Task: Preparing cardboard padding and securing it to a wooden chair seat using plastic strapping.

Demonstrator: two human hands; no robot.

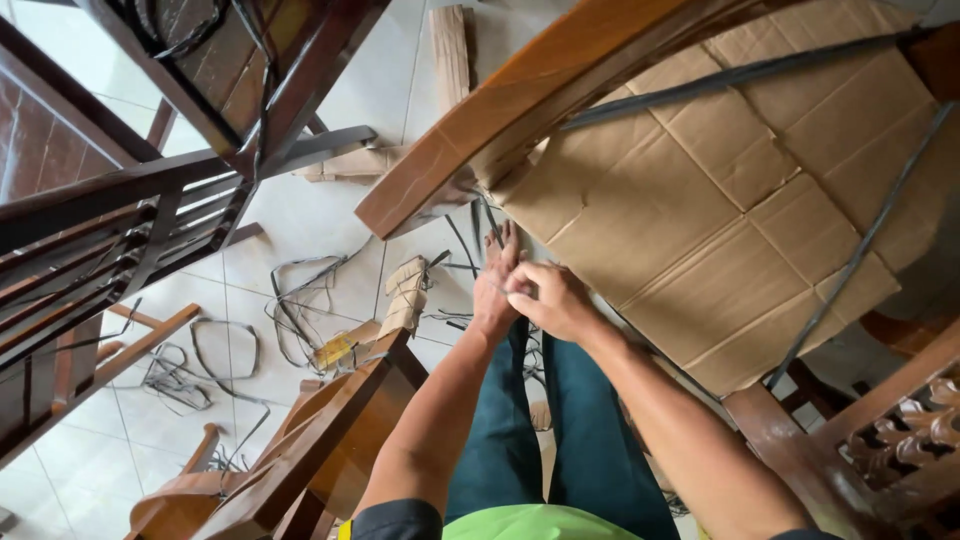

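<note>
Landmark: the cardboard sheet wrapped over a wooden furniture piece, bound by dark straps.
Left hand: at the lower left edge of the cardboard sheet, fingers stretched up along that edge; its grip looks loose and open, holding nothing I can make out.
Right hand: just beside the left hand, touching it, at the same edge of the cardboard; fingers curled in a narrow pinch, but what they pinch is too small to tell.
Wooden rail: lies slanted across the upper left corner of the cardboard.
Cut straps: scattered in loops on the tiled floor, left of the cardboard.
Cardboard scrap: on the floor, left of the hands.
Carved chair: below the cardboard's right side.
Dark chair frames: well left of the cardboard.
</note>
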